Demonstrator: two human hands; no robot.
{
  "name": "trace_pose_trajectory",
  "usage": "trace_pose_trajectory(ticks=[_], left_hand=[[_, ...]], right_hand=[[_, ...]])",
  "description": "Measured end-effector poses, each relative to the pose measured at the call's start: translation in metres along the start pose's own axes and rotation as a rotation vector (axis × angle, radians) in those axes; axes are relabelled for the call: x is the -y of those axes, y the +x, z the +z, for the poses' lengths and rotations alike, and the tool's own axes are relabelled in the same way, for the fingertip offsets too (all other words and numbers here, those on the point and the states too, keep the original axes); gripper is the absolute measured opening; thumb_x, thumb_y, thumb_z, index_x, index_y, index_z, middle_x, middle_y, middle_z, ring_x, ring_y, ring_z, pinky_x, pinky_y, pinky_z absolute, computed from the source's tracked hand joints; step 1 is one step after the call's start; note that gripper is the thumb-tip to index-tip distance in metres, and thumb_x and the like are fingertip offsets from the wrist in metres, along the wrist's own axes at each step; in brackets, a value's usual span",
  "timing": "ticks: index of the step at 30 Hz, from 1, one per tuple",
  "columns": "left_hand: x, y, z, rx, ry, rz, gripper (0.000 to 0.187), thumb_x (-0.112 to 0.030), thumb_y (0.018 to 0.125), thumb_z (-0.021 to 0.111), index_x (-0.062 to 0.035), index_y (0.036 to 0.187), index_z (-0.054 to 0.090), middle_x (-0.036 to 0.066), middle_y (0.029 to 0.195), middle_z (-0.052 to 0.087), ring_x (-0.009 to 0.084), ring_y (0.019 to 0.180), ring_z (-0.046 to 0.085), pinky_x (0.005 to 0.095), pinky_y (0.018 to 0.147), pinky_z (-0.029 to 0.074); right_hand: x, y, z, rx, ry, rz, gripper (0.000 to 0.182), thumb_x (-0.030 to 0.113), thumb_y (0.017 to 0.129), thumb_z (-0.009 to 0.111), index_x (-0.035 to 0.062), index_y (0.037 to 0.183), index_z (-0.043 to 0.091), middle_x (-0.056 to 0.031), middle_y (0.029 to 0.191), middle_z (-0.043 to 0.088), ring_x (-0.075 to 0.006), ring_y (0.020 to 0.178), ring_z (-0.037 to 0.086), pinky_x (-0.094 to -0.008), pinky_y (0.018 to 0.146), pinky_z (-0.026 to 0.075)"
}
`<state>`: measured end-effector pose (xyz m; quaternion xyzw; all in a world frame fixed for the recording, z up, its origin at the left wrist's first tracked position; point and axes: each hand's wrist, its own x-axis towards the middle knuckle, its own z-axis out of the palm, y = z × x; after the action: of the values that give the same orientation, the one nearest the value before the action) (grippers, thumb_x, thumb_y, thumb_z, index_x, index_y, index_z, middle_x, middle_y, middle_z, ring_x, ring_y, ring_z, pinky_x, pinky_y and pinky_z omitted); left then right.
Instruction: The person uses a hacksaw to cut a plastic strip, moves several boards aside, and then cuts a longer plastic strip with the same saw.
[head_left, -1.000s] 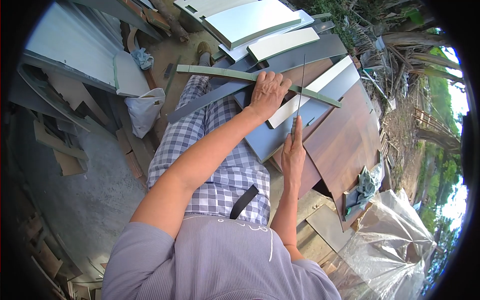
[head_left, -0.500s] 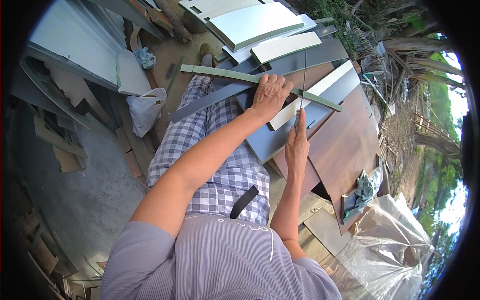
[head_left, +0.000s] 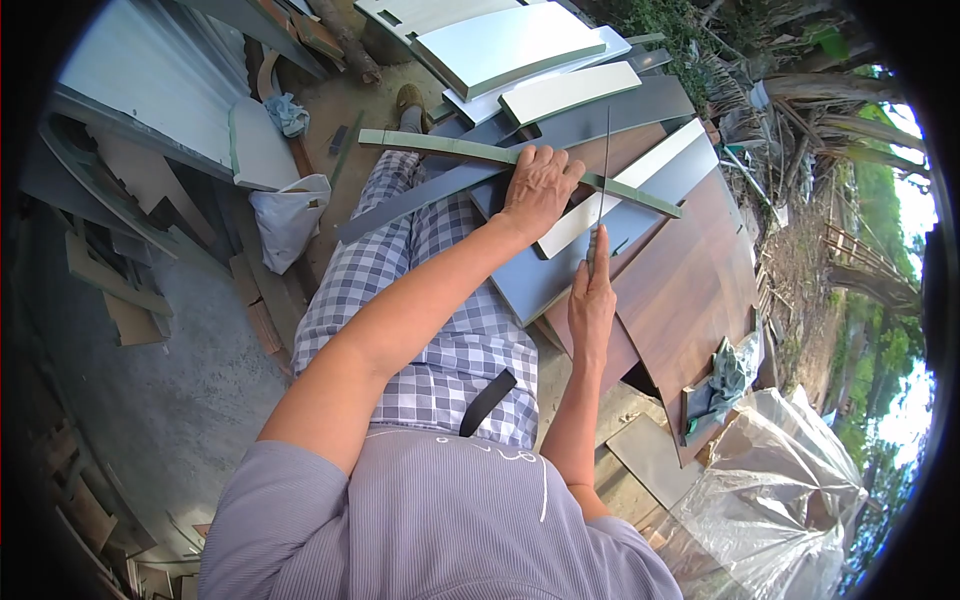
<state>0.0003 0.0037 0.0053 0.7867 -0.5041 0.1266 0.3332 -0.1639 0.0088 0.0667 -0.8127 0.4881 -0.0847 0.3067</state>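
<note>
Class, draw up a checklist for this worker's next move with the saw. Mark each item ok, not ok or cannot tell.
1. Left hand gripping the green strip: ok.
2. Right hand holding the saw: ok.
3. Blade crossing the strip beside the left hand, not over it: ok.
4. Gloves on: not ok, both hands bare.
5. Clamp on the strip: not ok, none visible.
6. Cut depth: cannot tell.

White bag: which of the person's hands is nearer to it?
The left hand. It grips the long green strip, to the right of the white bag in view; the right hand, holding a thin-bladed tool, is farther right.
</note>
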Motion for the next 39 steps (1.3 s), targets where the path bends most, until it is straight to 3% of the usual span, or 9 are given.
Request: trace_pose_trajectory(ticks=[2, 6, 8, 12, 18, 20, 32, 36, 39], left_hand=[[-0.001, 0.0, -0.001, 0.014, 0.003, -0.01, 0.013, -0.009, 0.084, 0.054, -0.0112, 0.095, 0.06, 0.005, 0.084, 0.057, 0.0211, 0.088, 0.053, 0.0365, 0.083, 0.035], [0.0, 0.001, 0.0, -0.007, 0.002, 0.0, 0.012, -0.009, 0.084, 0.054, -0.0112, 0.095, 0.059, 0.005, 0.084, 0.057, 0.0213, 0.088, 0.053, 0.0367, 0.084, 0.035], [0.0, 0.001, 0.003, 0.006, 0.038, -0.008, 0.018, -0.02, 0.083, 0.067, -0.0133, 0.097, 0.058, 0.004, 0.086, 0.057, 0.0215, 0.087, 0.054, 0.0378, 0.083, 0.037], [0.001, -0.001, 0.007, -0.012, 0.033, 0.013, 0.018, -0.019, 0.082, 0.067, -0.0132, 0.096, 0.059, 0.004, 0.086, 0.056, 0.0215, 0.087, 0.054, 0.0377, 0.082, 0.037], [0.001, 0.0, 0.003, -0.029, 0.023, 0.013, 0.018, -0.019, 0.082, 0.068, -0.013, 0.096, 0.059, 0.003, 0.085, 0.056, 0.0215, 0.086, 0.054, 0.0376, 0.081, 0.037], [0.002, 0.0, 0.004, -0.009, 0.027, 0.004, 0.017, -0.019, 0.082, 0.068, -0.013, 0.096, 0.059, 0.003, 0.085, 0.056, 0.0215, 0.086, 0.054, 0.0376, 0.081, 0.037], [0.001, 0.0, 0.006, -0.015, 0.026, -0.001, 0.019, -0.019, 0.081, 0.068, -0.0135, 0.097, 0.059, 0.003, 0.086, 0.056, 0.0211, 0.086, 0.054, 0.0372, 0.082, 0.037], [0.002, 0.0, 0.004, -0.005, 0.022, -0.001, 0.019, -0.019, 0.081, 0.068, -0.0133, 0.097, 0.059, 0.003, 0.086, 0.056, 0.0211, 0.086, 0.054, 0.0372, 0.082, 0.037], [0.001, 0.0, 0.004, -0.017, 0.03, 0.0, 0.019, -0.019, 0.082, 0.068, -0.013, 0.098, 0.059, 0.003, 0.085, 0.056, 0.0213, 0.086, 0.054, 0.0375, 0.082, 0.037]], right_hand=[[-0.002, 0.009, 0.003, -0.093, -0.027, -0.109, 0.055, 0.013, 0.098, 0.045, 0.0243, 0.15, 0.031, -0.0256, 0.095, 0.066, -0.0384, 0.082, 0.065, -0.0462, 0.074, 0.047], [-0.001, 0.004, 0.003, -0.107, -0.008, -0.127, 0.055, 0.013, 0.098, 0.045, 0.0241, 0.15, 0.032, -0.025, 0.096, 0.066, -0.0382, 0.082, 0.065, -0.0461, 0.074, 0.047], [0.001, -0.009, 0.0, 0.003, 0.007, 0.015, 0.054, 0.016, 0.099, 0.043, 0.0259, 0.151, 0.028, -0.0183, 0.137, 0.052, -0.0397, 0.123, 0.052, -0.0456, 0.097, 0.045], [-0.003, -0.021, -0.001, 0.024, 0.031, 0.047, 0.055, 0.016, 0.099, 0.043, 0.0265, 0.151, 0.028, -0.0182, 0.137, 0.052, -0.0385, 0.123, 0.052, -0.0454, 0.098, 0.045], [0.009, 0.018, -0.003, 0.002, 0.027, 0.005, 0.056, 0.014, 0.098, 0.044, 0.0259, 0.151, 0.028, -0.0202, 0.131, 0.056, -0.0403, 0.11, 0.061, -0.045, 0.089, 0.047], [0.004, 0.027, 0.005, -0.106, -0.021, -0.128, 0.055, 0.014, 0.097, 0.045, 0.0244, 0.15, 0.031, -0.0249, 0.096, 0.066, -0.0401, 0.083, 0.065, -0.0478, 0.074, 0.047], [-0.008, -0.02, 0.005, -0.066, -0.013, -0.045, 0.056, 0.012, 0.097, 0.046, 0.0241, 0.15, 0.031, -0.025, 0.087, 0.066, -0.0387, 0.076, 0.064, -0.0472, 0.071, 0.047], [0.003, 0.008, 0.002, -0.012, 0.002, 0.007, 0.055, 0.015, 0.099, 0.044, 0.0266, 0.151, 0.028, -0.0194, 0.134, 0.055, -0.0403, 0.12, 0.054, -0.0447, 0.095, 0.046], [0.007, 0.021, 0.006, -0.1, -0.008, -0.103, 0.055, 0.013, 0.098, 0.045, 0.022, 0.15, 0.031, -0.0255, 0.089, 0.066, -0.0405, 0.078, 0.063, -0.0463, 0.072, 0.047]])
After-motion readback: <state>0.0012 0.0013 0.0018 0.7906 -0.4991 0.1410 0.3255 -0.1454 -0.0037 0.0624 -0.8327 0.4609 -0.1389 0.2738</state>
